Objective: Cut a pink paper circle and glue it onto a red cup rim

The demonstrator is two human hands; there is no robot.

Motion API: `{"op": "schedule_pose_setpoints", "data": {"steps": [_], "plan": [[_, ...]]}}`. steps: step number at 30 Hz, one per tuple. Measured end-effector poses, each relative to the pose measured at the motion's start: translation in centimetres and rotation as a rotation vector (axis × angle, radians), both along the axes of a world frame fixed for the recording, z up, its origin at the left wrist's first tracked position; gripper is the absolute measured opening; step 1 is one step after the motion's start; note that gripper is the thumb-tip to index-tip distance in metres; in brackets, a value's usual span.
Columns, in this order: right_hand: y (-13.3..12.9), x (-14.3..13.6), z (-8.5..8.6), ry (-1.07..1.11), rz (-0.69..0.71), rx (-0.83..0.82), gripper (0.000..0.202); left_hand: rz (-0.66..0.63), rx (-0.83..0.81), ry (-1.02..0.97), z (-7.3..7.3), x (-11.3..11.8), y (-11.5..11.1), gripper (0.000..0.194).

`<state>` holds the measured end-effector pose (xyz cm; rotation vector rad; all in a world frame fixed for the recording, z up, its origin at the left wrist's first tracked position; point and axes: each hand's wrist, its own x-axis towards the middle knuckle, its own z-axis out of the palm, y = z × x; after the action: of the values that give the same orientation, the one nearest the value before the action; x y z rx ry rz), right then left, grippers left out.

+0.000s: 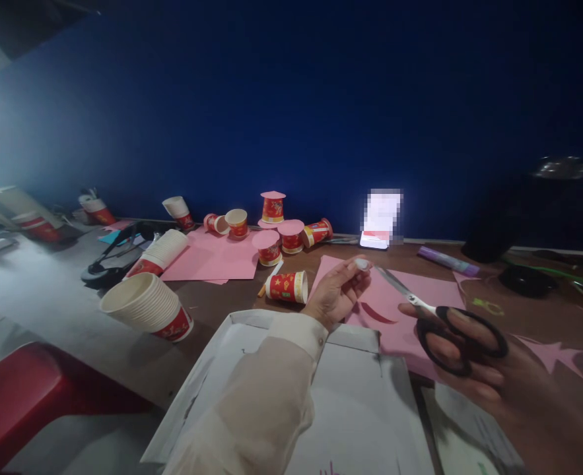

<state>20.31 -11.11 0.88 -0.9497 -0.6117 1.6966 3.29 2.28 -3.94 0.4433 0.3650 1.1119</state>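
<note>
My right hand (474,356) has its fingers through the black handles of a pair of scissors (422,305), whose blades point up and left. Near the blade tip, my left hand (338,290) pinches a small whitish piece (362,264). Under both lies a pink sheet (430,284) with a red curved strip (379,314) on it. To the left of my left hand a red paper cup (287,287) lies on its side.
Red cups with pink paper tops (273,208) stand behind, near a lit phone (381,214). Stacked cups (147,307) lie at left, beyond a white box (355,402). A purple tube (448,261) and black round object (527,280) are at right. A red stool (28,389) is lower left.
</note>
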Motion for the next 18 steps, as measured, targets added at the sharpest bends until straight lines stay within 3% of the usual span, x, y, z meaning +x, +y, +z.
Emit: {"op": "schedule_pose_setpoints", "data": {"steps": [2, 4, 8, 18], "plan": [[0.5, 0.3, -0.7, 0.101, 0.147, -0.032, 0.024, -0.003, -0.009, 0.007, 0.0, 0.0, 0.0, 0.019], [1.3, 0.7, -1.4, 0.181, 0.207, -0.046, 0.029, -0.013, -0.005, 0.009, 0.0, 0.0, 0.0, 0.019], [2.0, 0.9, -2.1, 0.281, 0.224, -0.038, 0.029, -0.029, 0.025, -0.016, -0.1, 0.0, -0.1, 0.019], [1.6, 0.8, -1.8, 0.349, 0.244, -0.009, 0.030, -0.035, -0.001, -0.029, 0.1, -0.2, 0.0, 0.022]]}}
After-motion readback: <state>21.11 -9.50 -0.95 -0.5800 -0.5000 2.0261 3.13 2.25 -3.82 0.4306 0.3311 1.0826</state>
